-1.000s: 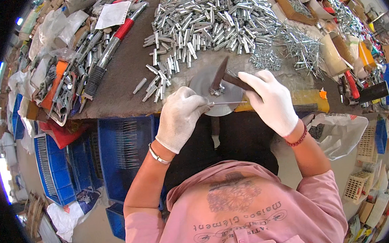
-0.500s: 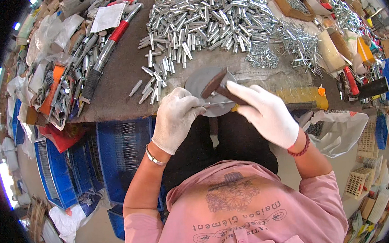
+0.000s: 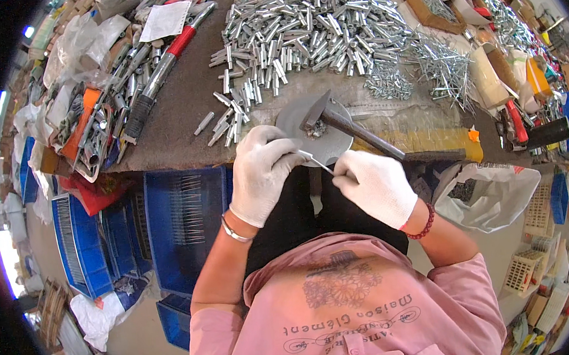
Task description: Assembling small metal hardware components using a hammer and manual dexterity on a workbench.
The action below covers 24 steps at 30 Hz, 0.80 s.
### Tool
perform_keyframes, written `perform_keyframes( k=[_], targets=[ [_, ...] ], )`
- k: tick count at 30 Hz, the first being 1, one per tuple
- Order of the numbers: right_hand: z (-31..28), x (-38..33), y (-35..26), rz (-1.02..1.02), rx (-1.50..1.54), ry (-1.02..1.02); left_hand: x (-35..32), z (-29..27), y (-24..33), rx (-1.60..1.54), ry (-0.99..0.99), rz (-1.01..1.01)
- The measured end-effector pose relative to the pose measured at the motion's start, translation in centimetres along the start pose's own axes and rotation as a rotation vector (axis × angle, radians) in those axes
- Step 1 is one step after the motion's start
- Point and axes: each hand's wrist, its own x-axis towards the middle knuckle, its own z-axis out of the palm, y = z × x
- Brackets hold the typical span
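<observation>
My left hand (image 3: 261,176), in a white glove, pinches one end of a thin metal rod (image 3: 320,165) in front of the bench edge. At the rod's other end are the closed fingertips of my right hand (image 3: 379,187), also gloved. Just beyond my hands, a hammer (image 3: 361,136) lies across a round grey metal disc (image 3: 287,119), its handle angled toward the near right. Some small metal bits (image 3: 316,130) sit on the disc beside the hammer head. My fingers hide the rod's left end.
A large heap of short metal tubes (image 3: 307,34) covers the far bench, with small screws or nails (image 3: 390,81) to its right. Tools (image 3: 90,128) crowd the left. Blue bins (image 3: 190,250) stand below the bench; a white bag (image 3: 497,195) is at right.
My right hand has let go of the hammer, which now rests on the disc. It has moved down and nearer, closing on the rod's end. The rod now slants down to the right.
</observation>
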Motion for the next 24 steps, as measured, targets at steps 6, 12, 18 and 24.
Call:
perform_keyframes(
  k=[6,12,18,24],
  targets=[
    [1.1,-1.0,-1.1,0.291,0.563,-0.265,-4.1,3.1,2.1,-0.345,0.234,-0.401],
    [3.4,-1.5,-2.9,0.203,0.538,-0.219,-4.6,1.3,3.7,-0.76,0.154,-0.775],
    [2.2,-0.9,-4.2,0.154,0.527,-0.271,-7.0,-2.3,2.3,-0.807,0.314,-0.728],
    [-0.2,0.5,0.7,0.148,0.714,0.065,-19.1,-7.4,-9.0,-0.571,0.75,-1.071]
  ],
)
